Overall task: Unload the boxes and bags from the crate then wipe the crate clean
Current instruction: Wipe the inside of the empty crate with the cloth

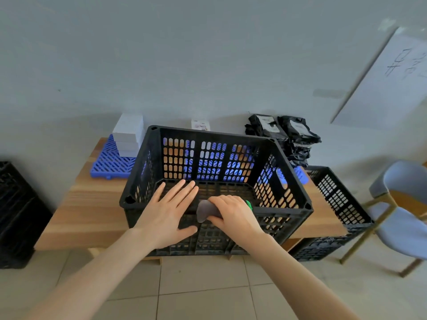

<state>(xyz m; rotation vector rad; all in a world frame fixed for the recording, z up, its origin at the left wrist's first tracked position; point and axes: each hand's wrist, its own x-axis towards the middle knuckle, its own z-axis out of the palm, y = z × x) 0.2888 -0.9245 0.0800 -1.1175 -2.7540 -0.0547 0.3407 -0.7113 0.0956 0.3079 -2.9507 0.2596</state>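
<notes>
I see the crate (197,158) upright on the table (92,209).
L hand (168,213): fingers straight and spread, laid flat over the near rim, thumb on the outer wall; grips nothing.
R hand (233,215): fingers curled round a grey cloth (205,210), pressing it on the near rim.
Stacked boxes (128,132) sit on a blue mat (111,165), rear L; bags (288,135) piled rear R, both outside the crate.

wooden table (92,215), blue slatted mat (108,162) on it; blue chair (402,218) at right, whiteboard (392,84) against the wall
</notes>
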